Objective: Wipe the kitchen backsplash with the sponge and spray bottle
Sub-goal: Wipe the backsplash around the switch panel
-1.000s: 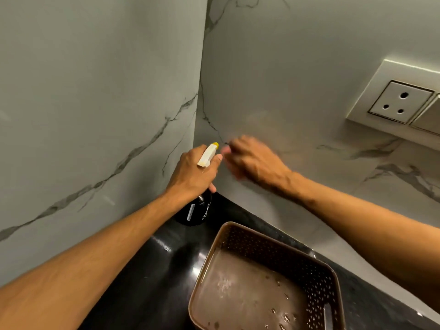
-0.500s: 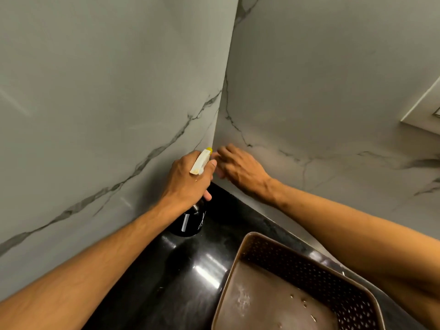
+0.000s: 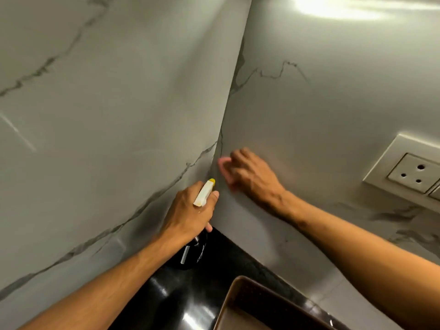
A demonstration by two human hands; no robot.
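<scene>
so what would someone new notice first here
Two hands close together in the marble corner: the right hand presses a pink sponge against the backsplash, the left hand grips a spray bottle just below it. Next, the white wall socket at the far right.

Black countertop (image 3: 190, 294) below me, glossy, white light glints on it left of basket. Brown plastic basket (image 3: 273, 303) sits on countertop close to its back edge, cut off by bottom of my view; rounded corner points toward countertop's back corner; inner wall perforated with small holes. Cream switch plate (image 3: 390, 163) at my far right, well above countertop. Three-pin socket (image 3: 413, 173) set in it, three round holes. Second module (image 3: 435, 191) just right of socket, mostly out of view
</scene>
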